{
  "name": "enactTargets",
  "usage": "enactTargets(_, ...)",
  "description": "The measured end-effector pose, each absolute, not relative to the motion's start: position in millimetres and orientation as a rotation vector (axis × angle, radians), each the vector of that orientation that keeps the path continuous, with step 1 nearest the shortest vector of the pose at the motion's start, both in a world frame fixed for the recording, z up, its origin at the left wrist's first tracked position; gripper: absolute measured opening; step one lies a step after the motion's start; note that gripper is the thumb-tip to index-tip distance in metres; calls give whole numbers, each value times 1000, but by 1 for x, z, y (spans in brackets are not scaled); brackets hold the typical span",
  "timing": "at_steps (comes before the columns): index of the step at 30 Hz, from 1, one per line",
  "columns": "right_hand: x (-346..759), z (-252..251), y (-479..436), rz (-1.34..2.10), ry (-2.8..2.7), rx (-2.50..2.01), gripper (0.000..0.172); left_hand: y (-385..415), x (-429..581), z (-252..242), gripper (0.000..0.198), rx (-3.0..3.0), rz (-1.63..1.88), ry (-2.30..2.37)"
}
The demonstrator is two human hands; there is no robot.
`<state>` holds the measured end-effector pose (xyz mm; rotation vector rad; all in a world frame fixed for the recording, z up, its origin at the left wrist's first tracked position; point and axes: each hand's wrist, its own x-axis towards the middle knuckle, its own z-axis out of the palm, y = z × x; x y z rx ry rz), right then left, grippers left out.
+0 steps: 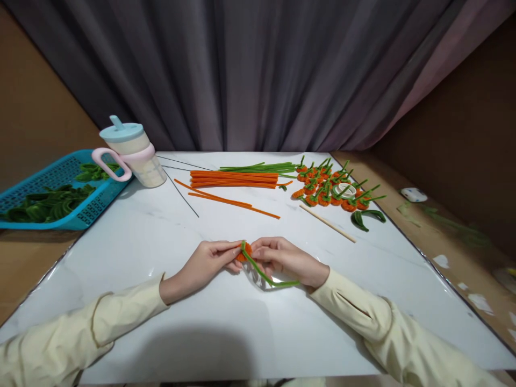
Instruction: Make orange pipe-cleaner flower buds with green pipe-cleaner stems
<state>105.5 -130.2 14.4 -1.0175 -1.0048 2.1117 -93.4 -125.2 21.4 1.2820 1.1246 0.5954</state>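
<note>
Between my two hands, just above the white table, is a small orange pipe-cleaner pumpkin. A green pipe cleaner crosses it, its bent free end hanging toward my right wrist. My left hand pinches the pumpkin's left side between thumb and fingers. On the other side my right hand has its thumb and fingertips closed at the pumpkin's right edge. Beyond them lie a bundle of orange pipe cleaners, a few loose orange ones and green pipe cleaners.
Several finished pumpkins with green stems cluster at the back right, around a white tape roll. Nearby lie a wooden stick and dark green curled pieces. A lidded cup stands left, by a blue basket of green pieces.
</note>
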Motion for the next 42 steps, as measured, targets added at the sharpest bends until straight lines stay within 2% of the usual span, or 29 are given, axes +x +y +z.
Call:
enactTargets(6, 104, 15, -133, 2081, -1138, -1025, 30, -126, -91, 17, 36, 1332, 648, 1125)
enactTargets(12, 95, 11, -143, 1846, -1314, -1059, 39, -130, -91, 20, 37, 1417, 597, 1134)
enactTargets(29, 100, 15, -148, 982, -1968, -1123, 5, -130, -89, 21, 28, 1264, 631, 1034)
enactTargets(34, 100, 14, -147, 989, -2003, -1103, 8, -128, -90, 20, 29, 1247, 617, 1037)
enactTargets(42, 101, 17, -146, 1217, -1823, -1077, 31, -120, -95, 20, 38, 1215, 520, 929)
